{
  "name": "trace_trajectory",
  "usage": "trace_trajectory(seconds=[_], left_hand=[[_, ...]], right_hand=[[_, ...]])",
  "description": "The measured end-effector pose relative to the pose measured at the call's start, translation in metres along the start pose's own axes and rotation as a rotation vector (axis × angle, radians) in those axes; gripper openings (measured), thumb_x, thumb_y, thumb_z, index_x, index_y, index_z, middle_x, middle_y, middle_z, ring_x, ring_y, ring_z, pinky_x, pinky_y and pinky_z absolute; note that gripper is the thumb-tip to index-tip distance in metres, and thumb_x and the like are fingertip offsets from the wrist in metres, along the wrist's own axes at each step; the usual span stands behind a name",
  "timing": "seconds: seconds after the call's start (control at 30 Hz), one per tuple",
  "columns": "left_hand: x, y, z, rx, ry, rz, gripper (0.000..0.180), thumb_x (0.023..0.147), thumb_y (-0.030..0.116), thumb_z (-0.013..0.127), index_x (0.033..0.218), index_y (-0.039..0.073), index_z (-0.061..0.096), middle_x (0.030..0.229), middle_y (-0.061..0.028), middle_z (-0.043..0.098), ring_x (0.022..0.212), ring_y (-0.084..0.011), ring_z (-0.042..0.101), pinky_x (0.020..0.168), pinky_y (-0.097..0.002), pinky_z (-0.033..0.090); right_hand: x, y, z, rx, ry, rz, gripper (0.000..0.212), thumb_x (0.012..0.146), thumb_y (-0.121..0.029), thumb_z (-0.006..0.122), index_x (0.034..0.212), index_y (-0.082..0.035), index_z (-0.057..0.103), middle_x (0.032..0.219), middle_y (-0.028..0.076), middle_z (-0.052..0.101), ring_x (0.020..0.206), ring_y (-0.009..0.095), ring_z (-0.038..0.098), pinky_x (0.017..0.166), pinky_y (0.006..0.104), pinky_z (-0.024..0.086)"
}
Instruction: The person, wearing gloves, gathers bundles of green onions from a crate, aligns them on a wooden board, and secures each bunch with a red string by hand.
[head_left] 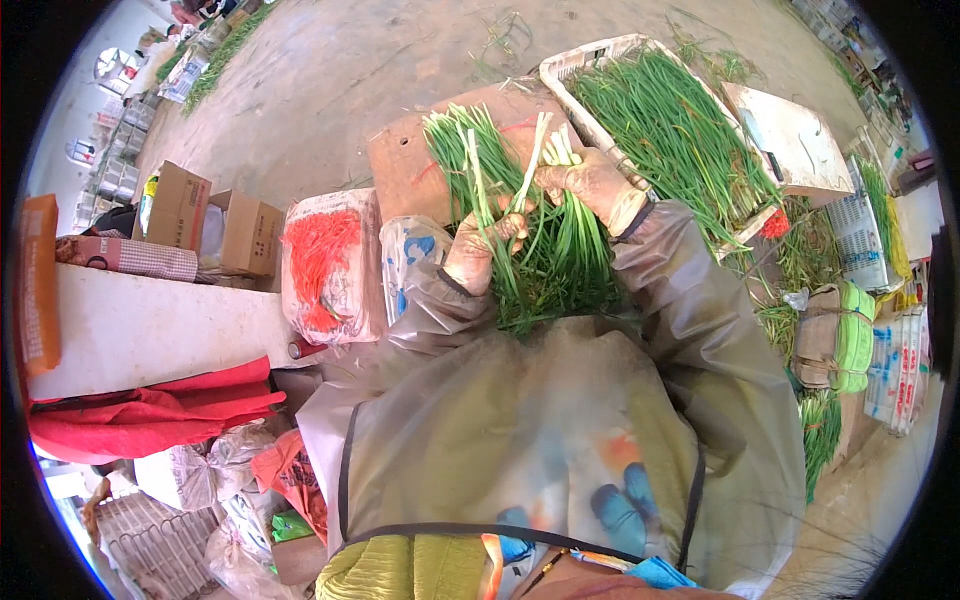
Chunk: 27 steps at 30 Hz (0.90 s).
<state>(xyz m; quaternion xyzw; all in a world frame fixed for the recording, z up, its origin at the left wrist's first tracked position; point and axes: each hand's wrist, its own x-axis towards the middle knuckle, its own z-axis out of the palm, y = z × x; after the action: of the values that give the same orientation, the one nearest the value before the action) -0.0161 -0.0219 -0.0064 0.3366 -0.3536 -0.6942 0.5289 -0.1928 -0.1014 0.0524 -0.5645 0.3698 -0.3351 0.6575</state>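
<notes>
My left hand (468,262), in a soiled glove, is closed around a few scallions with pale stems (478,170). To its right, my gloved right hand (605,188) grips a bunch of scallions, white ends (560,148) up and green leaves (575,250) hanging down toward my lap. Both hands are close together over a brown board (400,165). On that board lies another bundle of scallions (445,135), just beyond my left hand. The fingertips are partly hidden by stems and leaves.
A white crate (592,55) full of long green scallions stands at the far right. Red ties (325,255) lie on a pale package at the left, beside a white bench (160,325) with red cloth (160,410). Cardboard boxes (245,235) sit behind. Green-wrapped bundles (850,335) are at the right.
</notes>
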Motion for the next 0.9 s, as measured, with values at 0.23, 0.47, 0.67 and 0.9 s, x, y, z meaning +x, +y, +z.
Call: trace_trajectory(seconds=[0.23, 0.47, 0.67, 0.9], left_hand=[[-0.001, -0.003, 0.001, -0.087, 0.069, -0.024, 0.020, 0.080, 0.013, 0.063, 0.096, 0.002, 0.058, 0.080, -0.0029, 0.058, 0.067, -0.0110, 0.053, 0.061, -0.0220, 0.042], [-0.003, -0.013, -0.031, 0.054, 0.076, 0.059, 0.020, 0.076, 0.010, 0.067, 0.091, 0.004, 0.056, 0.088, -0.0068, 0.061, 0.067, -0.0130, 0.053, 0.061, -0.0251, 0.042], [0.002, -0.018, -0.041, -0.028, 0.244, -0.044, 0.025, 0.075, 0.010, 0.068, 0.097, 0.004, 0.058, 0.081, -0.0019, 0.059, 0.066, -0.0118, 0.053, 0.058, -0.0234, 0.043], [0.000, -0.003, -0.016, 0.030, 0.189, -0.028, 0.026, 0.075, 0.006, 0.067, 0.099, 0.004, 0.057, 0.076, -0.0015, 0.059, 0.063, -0.0115, 0.054, 0.054, -0.0243, 0.043]], right_hand=[[-0.004, -0.006, 0.002, 0.018, -0.162, 0.003, 0.016, 0.075, -0.009, 0.067, 0.088, -0.001, 0.061, 0.073, 0.002, 0.059, 0.057, 0.009, 0.052, 0.051, 0.0215, 0.041], [-0.027, -0.034, -0.042, 0.567, -0.145, -0.013, 0.023, 0.072, -0.005, 0.069, 0.092, -0.003, 0.057, 0.079, 0.005, 0.062, 0.054, 0.005, 0.052, 0.047, 0.0159, 0.044], [-0.002, 0.007, -0.068, -0.219, 0.157, 0.099, 0.025, 0.076, -0.009, 0.066, 0.099, 0.000, 0.060, 0.070, 0.001, 0.058, 0.052, 0.006, 0.047, 0.048, 0.0193, 0.039], [-0.008, -0.007, -0.023, 0.091, 0.210, -0.102, 0.023, 0.080, -0.011, 0.063, 0.100, 0.001, 0.061, 0.077, 0.000, 0.058, 0.058, 0.007, 0.047, 0.052, 0.0203, 0.040]])
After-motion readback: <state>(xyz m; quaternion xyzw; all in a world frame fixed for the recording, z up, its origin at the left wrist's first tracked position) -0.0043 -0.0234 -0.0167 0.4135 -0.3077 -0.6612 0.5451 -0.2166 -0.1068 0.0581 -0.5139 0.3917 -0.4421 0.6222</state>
